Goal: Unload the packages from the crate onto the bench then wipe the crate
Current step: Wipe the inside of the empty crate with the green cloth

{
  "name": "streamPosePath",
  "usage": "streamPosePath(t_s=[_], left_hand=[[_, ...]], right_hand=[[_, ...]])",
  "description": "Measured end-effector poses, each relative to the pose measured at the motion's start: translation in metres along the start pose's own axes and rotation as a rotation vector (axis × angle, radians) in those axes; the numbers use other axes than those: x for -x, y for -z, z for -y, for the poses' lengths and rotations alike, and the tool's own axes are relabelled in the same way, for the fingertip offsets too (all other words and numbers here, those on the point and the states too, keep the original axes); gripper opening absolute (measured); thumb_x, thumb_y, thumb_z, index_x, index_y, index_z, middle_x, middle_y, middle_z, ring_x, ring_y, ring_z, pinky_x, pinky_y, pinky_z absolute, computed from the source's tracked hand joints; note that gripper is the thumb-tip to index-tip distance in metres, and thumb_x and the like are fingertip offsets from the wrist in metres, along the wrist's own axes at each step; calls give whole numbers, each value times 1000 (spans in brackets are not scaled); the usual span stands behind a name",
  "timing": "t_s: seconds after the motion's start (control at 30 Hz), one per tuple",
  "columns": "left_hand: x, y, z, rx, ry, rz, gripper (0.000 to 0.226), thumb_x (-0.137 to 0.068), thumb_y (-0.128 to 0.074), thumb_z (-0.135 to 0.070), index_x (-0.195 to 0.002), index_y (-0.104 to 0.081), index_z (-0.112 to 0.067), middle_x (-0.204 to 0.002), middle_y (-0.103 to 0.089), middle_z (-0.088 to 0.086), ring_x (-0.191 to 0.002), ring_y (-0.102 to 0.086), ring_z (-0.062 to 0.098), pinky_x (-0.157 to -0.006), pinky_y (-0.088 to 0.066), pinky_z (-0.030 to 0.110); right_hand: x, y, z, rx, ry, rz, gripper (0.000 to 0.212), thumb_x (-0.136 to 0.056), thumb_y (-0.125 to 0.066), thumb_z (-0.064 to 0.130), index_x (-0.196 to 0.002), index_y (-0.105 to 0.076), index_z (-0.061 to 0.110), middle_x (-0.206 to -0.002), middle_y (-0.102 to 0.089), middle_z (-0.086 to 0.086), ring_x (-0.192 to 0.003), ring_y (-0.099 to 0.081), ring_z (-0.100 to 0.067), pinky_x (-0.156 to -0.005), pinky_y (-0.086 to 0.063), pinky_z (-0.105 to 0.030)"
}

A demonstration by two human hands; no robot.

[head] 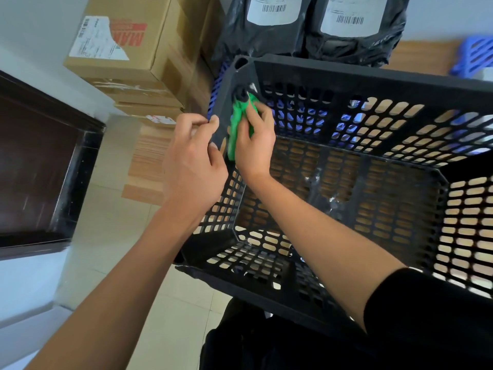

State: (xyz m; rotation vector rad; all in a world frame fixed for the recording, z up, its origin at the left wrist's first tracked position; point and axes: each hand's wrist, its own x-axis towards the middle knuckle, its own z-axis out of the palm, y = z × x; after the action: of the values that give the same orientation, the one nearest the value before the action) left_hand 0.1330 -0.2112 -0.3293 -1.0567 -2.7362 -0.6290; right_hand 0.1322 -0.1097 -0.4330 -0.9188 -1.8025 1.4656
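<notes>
A black slotted crate [373,124] sits on a wooden counter [424,56], tilted so its open inside faces the camera, and nothing lies in it. The left hand [192,166] grips the crate's left wall near the far corner, with the thumb and fingertips curled over the rim. The right hand [253,140] is inside the crate at that same corner, its fingers bent around a green cloth [236,129] and pressing it against the inner face of the wall; the cloth hangs down in a bunched strip below the hand. A black sleeve [416,303] covers the right upper arm. Beyond the crate's far rim, two black plastic packages [266,30] [354,33] with white barcode labels stand side by side on the counter against the wall. To their left is a stack of cardboard boxes [133,49], the top one bearing a shipping label and red print. Part of a blue plastic basket [474,54] shows at the far right edge, and more blue plastic is visible through the crate's slots at the far left corner. The floor [112,236] below is pale tile.
</notes>
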Motion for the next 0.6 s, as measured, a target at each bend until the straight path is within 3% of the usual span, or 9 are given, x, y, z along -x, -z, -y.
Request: streamPosePath(t_s=[0.07,0.17,0.23,0.4,0.53,0.6], left_hand=[[0,0,0,10,18,8,40,-89,-58,0,-128,-66,-7,-122,-58,8,-99,-53,13,-75,-49,32],[-1,1,0,1,28,14,40,-90,-59,-2,-129,-65,-8,-122,-57,7,-97,-53,11,-75,-50,31],[-1,1,-1,-4,18,21,40,-90,-59,-2,-129,-65,-7,-122,-57,7,-96,-53,11,-75,-48,28],[0,0,0,-24,4,14,39,-89,-59,-1,-128,-65,-6,-120,-57,9,-96,-47,9,-77,-36,17],[-1,4,-2,-26,-10,28,40,-90,-59,-1,-130,-64,-4,-121,-57,9,-98,-52,12,-79,-41,20],[-2,4,-3,-22,6,37,41,-91,-58,-2,-131,-63,-5,-122,-56,7,-99,-55,15,-79,-46,27]], right_hand=[[5,4,-29,125,-150,142,32,-102,-46,6,-126,-66,1,-142,-51,-14,-131,-45,-27,-109,-32,-25],[2,12,-66,306,-350,398,35,-105,-40,7,-133,-58,-3,-149,-43,-18,-134,-44,-32,-115,-32,-31],[-2,14,-72,362,-473,473,37,-104,-38,7,-134,-56,-3,-146,-41,-18,-130,-49,-35,-114,-32,-30],[-10,15,-63,257,-593,445,47,-99,-43,8,-145,-49,4,-143,-48,-18,-126,-53,-34,-113,-39,-36],[-11,20,-42,100,-600,332,44,-97,-46,9,-140,-56,8,-110,-65,-6,-87,-63,-13,-80,-50,-25],[-13,22,-29,42,-563,295,37,-96,-46,9,-128,-64,7,-109,-68,-11,-95,-67,-25,-86,-55,-35]])
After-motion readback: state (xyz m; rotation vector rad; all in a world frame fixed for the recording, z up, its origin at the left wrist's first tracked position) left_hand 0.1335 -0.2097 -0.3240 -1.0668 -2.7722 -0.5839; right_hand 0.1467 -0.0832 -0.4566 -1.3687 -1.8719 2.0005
